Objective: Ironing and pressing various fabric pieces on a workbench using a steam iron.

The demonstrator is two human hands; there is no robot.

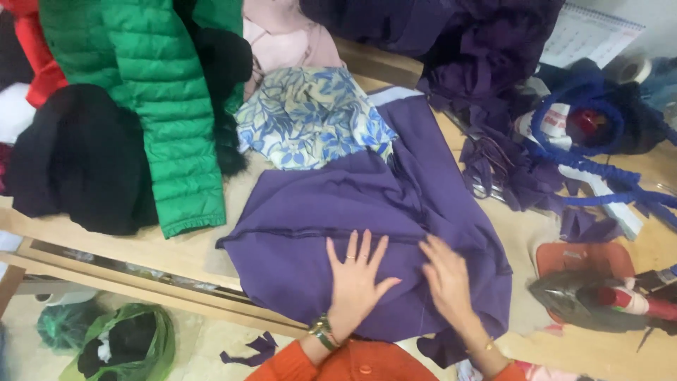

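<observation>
A piece of purple cloth [331, 212] lies spread on the wooden table [176, 247]. My left hand [356, 275] rests flat on it with fingers spread, a ring on one finger and a bracelet at the wrist. My right hand [446, 275] lies just to the right, also pressed on the cloth, fingers slightly blurred and pointing up-left. Neither hand holds anything. Orange sleeves show at the bottom edge.
A blue floral fabric [310, 116] lies behind the purple cloth. A green puffer jacket [162, 106] and black garments hang at left. Purple scraps [501, 162] and blue cord [599, 155] lie at right, an iron [599, 296] near the right edge, a green bag [127, 342] on the floor.
</observation>
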